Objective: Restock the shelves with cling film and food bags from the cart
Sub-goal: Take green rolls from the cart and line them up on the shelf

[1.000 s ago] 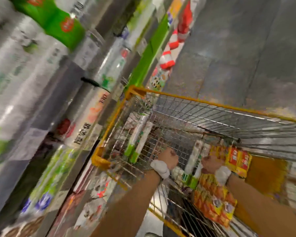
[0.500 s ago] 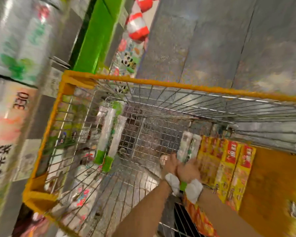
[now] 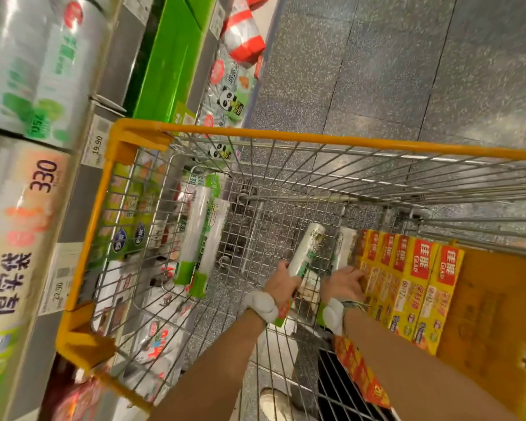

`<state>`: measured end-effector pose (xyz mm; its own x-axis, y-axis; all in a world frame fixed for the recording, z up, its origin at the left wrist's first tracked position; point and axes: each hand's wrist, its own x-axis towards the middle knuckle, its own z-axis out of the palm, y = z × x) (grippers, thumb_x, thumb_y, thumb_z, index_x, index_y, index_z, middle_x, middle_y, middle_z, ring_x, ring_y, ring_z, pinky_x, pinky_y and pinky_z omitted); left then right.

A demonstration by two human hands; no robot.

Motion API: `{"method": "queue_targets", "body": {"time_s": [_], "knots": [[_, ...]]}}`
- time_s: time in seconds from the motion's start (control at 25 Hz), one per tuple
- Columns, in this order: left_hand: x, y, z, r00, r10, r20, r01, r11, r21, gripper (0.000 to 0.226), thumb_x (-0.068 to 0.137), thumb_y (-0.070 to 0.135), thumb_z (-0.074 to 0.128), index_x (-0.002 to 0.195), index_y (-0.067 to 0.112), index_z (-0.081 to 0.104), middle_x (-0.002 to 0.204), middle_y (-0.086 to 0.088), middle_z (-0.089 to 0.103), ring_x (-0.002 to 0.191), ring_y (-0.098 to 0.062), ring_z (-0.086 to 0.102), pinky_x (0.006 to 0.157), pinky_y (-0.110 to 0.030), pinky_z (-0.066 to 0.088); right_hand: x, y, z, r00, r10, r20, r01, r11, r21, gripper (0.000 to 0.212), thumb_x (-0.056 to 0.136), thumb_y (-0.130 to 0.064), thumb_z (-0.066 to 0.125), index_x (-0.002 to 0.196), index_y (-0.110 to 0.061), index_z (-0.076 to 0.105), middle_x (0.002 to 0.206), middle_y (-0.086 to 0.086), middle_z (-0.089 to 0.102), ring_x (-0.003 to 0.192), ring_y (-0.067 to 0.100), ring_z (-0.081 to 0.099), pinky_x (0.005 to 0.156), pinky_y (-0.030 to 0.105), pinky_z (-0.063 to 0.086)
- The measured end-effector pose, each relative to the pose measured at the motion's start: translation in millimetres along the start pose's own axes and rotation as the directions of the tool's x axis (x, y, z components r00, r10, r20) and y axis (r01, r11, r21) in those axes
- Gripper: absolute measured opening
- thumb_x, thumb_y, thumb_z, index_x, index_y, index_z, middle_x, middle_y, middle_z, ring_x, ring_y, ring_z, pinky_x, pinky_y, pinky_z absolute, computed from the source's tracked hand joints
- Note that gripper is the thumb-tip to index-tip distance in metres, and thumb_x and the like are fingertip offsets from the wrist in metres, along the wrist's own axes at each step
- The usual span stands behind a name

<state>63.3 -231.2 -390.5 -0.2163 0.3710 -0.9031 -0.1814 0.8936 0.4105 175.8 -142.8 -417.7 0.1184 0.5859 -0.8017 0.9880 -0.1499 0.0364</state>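
Both my arms reach down into a yellow-rimmed wire cart. My left hand grips a white and green roll of cling film near its lower end, the roll tilted up to the right. My right hand grips a second white roll beside it. Two more white and green rolls lean against the cart's left wall. Yellow and red boxes stand in a row at the cart's right side.
Store shelves run along the left, packed with large clear rolls, green packs and price tags. Grey speckled floor lies beyond the cart. A brown cardboard box sits at the cart's right.
My head has turned from the shelves down to the cart. My hands came together over the two rolls, then parted slightly, each now holding one roll.
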Motion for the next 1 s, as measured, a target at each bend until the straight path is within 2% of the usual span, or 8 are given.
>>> {"method": "queue_targets", "body": {"time_s": [0.16, 0.48, 0.6, 0.68, 0.72, 0.76, 0.84, 1.0], "knots": [[-22.8, 17.8, -22.7, 0.996, -0.006, 0.089, 0.027, 0.973, -0.229, 0.059, 0.080, 0.036, 0.079, 0.126, 0.014, 0.049, 0.108, -0.011, 0.066, 0.068, -0.015, 0.063, 0.060, -0.030, 0.055, 12.4, -2.1, 0.4, 1.000, 0.021, -0.004, -0.021, 1.000, -0.005, 0.059, 0.094, -0.022, 0.054, 0.141, 0.006, 0.031, 0.144, 0.027, 0.032, 0.131, 0.042, 0.036, 0.104, 0.050, 0.035], [-128.2, 66.9, -66.9, 1.000, 0.019, 0.024, -0.012, 0.973, -0.232, 0.039, 0.094, 0.005, 0.062, 0.126, 0.020, 0.045, 0.098, 0.007, 0.060, 0.058, 0.015, 0.060, 0.056, -0.007, 0.049, -58.4, -20.2, -40.0, 0.939, -0.293, 0.179, 0.317, 0.941, -0.121, 0.061, 0.089, -0.051, 0.059, 0.117, 0.000, 0.038, 0.114, 0.019, 0.055, 0.100, 0.037, 0.058, 0.081, 0.045, 0.050], [-194.3, 78.5, -86.0, 0.996, 0.022, -0.089, -0.045, 0.963, -0.265, 0.061, 0.093, 0.000, 0.060, 0.146, 0.012, 0.034, 0.132, -0.006, 0.055, 0.095, -0.005, 0.068, 0.076, -0.020, 0.052, -124.3, -40.7, -85.1, 0.873, -0.454, 0.180, 0.469, 0.882, -0.050, 0.065, 0.083, -0.061, 0.062, 0.111, -0.008, 0.039, 0.096, 0.008, 0.060, 0.078, 0.026, 0.058, 0.059, 0.034, 0.045], [-244.3, 88.5, -96.6, 0.975, 0.085, -0.204, -0.138, 0.956, -0.260, 0.081, 0.088, 0.022, 0.072, 0.153, 0.010, 0.025, 0.152, -0.004, 0.036, 0.134, -0.022, 0.046, 0.095, -0.028, 0.042, -167.1, -51.3, -116.9, 0.811, -0.572, 0.125, 0.577, 0.817, -0.006, 0.056, 0.081, -0.058, 0.066, 0.110, -0.013, 0.053, 0.087, 0.002, 0.064, 0.071, 0.020, 0.060, 0.053, 0.029, 0.043], [-271.0, 90.2, -100.1, 0.960, 0.121, -0.254, -0.184, 0.953, -0.242, 0.097, 0.078, 0.043, 0.079, 0.152, 0.010, 0.027, 0.152, -0.004, 0.035, 0.135, -0.027, 0.044, 0.097, -0.030, 0.043, -195.1, -54.5, -135.3, 0.766, -0.633, 0.113, 0.631, 0.774, 0.063, 0.045, 0.082, -0.054, 0.069, 0.104, -0.016, 0.058, 0.080, -0.002, 0.064, 0.067, 0.017, 0.062, 0.051, 0.027, 0.043], [-297.5, 87.6, -104.6, 0.937, 0.171, -0.304, -0.238, 0.950, -0.200, 0.117, 0.061, 0.062, 0.081, 0.151, 0.009, 0.029, 0.150, -0.008, 0.041, 0.128, -0.028, 0.051, 0.093, -0.029, 0.048, -223.1, -56.9, -150.0, 0.714, -0.693, 0.102, 0.674, 0.720, 0.168, 0.036, 0.083, -0.047, 0.071, 0.101, -0.017, 0.060, 0.077, -0.003, 0.065, 0.063, 0.016, 0.063, 0.048, 0.026, 0.046], [-351.0, 75.9, -117.1, 0.871, 0.214, -0.443, -0.292, 0.950, -0.115, 0.130, 0.054, 0.068, 0.080, 0.155, 0.011, 0.020, 0.144, -0.011, 0.049, 0.099, -0.018, 0.066, 0.069, -0.020, 0.055, -282.1, -60.0, -169.1, 0.640, -0.767, 0.053, 0.709, 0.615, 0.345, 0.029, 0.087, -0.032, 0.071, 0.104, -0.013, 0.058, 0.078, 0.003, 0.067, 0.058, 0.018, 0.066, 0.049, 0.024, 0.053], [-443.1, 31.7, -144.0, 0.716, 0.271, -0.643, -0.432, 0.896, -0.104, 0.074, 0.081, 0.037, 0.080, 0.142, 0.022, 0.041, 0.106, 0.005, 0.065, 0.066, 0.006, 0.063, 0.060, -0.018, 0.054, -398.2, -54.6, -197.9, 0.542, -0.836, 0.090, 0.632, 0.475, 0.612, 0.027, 0.092, -0.013, 0.065, 0.111, -0.001, 0.051, 0.079, 0.013, 0.063, 0.050, 0.015, 0.067, 0.053, 0.031, 0.059]]}}
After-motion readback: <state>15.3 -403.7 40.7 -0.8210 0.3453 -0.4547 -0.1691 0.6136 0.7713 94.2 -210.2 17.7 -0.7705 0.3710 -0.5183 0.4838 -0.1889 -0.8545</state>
